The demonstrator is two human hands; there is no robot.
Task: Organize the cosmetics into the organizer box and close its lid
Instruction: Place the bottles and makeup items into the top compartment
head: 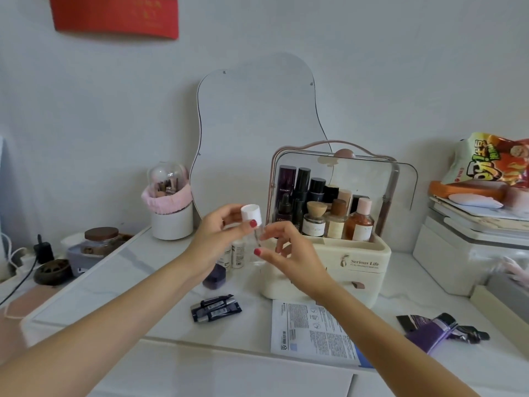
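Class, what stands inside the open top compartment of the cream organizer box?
The cream organizer box holds upright cosmetic bottles: tall dark ones behind; a dark dropper bottle and cork-, wood- and pink-capped ones in front. Their bases and the compartment floor are hidden by the box's front wall.

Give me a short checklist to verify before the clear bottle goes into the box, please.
1. Both hands on the clear bottle: ok; left hand holds the white cap, right hand the body.
2. Cap fully tight: cannot tell.
3. Lid of the organizer box open: ok.
4. Free space among the bottles inside: cannot tell.
5. All cosmetics stored: not ok; small white bottles, a purple jar and dark tubes are on the table.
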